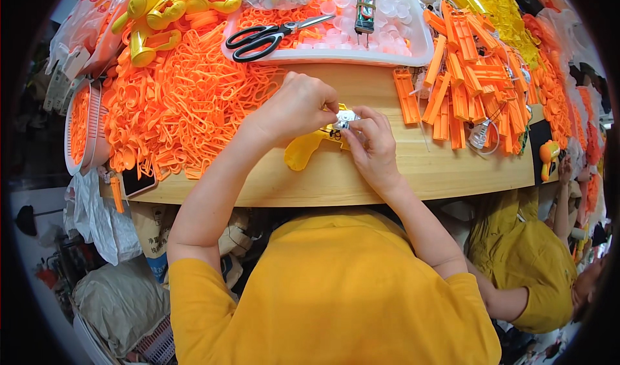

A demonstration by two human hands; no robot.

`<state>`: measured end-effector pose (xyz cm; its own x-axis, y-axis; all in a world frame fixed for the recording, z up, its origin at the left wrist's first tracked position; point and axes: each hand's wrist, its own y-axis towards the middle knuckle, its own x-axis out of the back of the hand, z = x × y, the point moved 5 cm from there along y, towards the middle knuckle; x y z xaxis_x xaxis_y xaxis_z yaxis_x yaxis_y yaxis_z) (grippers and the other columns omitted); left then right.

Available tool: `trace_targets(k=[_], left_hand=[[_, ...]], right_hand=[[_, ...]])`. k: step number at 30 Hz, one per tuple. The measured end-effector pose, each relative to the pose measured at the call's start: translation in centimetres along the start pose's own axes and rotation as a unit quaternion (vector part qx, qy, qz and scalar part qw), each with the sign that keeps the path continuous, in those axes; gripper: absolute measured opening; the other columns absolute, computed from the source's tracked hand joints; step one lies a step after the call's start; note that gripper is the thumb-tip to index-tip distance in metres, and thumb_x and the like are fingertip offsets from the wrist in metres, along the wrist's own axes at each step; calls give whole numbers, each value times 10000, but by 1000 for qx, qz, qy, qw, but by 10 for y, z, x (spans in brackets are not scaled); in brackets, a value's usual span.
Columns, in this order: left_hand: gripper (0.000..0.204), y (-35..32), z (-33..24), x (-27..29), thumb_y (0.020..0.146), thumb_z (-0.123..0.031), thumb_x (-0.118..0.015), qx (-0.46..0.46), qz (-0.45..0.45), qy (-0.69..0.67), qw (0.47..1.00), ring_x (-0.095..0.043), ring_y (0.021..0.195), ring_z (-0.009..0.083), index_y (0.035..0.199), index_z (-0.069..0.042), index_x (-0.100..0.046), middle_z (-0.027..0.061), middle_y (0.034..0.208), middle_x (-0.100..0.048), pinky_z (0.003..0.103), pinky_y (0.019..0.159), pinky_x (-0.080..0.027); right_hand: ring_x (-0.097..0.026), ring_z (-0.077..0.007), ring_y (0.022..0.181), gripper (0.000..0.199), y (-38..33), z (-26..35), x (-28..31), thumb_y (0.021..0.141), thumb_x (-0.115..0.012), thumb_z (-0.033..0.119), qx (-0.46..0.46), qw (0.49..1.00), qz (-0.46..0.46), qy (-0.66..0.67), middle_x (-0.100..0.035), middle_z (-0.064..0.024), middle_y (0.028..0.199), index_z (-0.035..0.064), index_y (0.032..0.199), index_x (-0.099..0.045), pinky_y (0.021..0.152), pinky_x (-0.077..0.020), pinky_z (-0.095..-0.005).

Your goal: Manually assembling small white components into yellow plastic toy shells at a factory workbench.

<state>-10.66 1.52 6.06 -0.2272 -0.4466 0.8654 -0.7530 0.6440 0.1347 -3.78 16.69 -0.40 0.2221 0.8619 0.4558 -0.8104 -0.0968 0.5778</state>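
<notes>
Along the table's (pixel 452 174) left side spreads a heap of orange plastic loops (pixel 210 84); a white plastic tray (pixel 323 57) with black-handled metal scissors (pixel 284 29) lines the far edge, long orange plastic casings (pixel 462 74) the right. Between tray and near edge slants a yellow plastic shell (pixel 314 141), handle (pixel 298 155) toward the near left corner. The right hand (pixel 374 145), fingers nearly closed, pinches it beside a silvery-white part (pixel 345 117); the left hand's (pixel 294 106) fingers bunch there, their hold hidden.
</notes>
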Motion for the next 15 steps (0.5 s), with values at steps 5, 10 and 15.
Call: trace_targets(k=[5,10,15], left_hand=[[135,3,12,-3,761,-137,-763,49,26,-97,994,-661,677,306,835,-28,-734,121,737,-675,386,621,-528],[122,9,-4,2,795,-154,-712,-9,33,129,991,-687,763,325,821,-36,-733,130,771,-702,413,692,-548],[126,13,6,12,758,-103,-756,-25,57,-56,997,-674,749,305,868,-44,-742,116,764,-684,396,678,-540]], right_hand=[[-599,-335,1020,246,0,1,0,793,-754,-19,0,1000,11,-3,-629,-177,1127,25,967,-587,819,-510,-384],[-598,-336,1027,244,0,-1,0,797,-750,-20,-3,1000,14,-6,-626,-179,1139,24,973,-588,827,-510,-384],[-596,-341,1036,244,1,0,0,799,-748,-20,6,1000,23,-12,-625,-184,1144,17,978,-587,837,-511,-386]])
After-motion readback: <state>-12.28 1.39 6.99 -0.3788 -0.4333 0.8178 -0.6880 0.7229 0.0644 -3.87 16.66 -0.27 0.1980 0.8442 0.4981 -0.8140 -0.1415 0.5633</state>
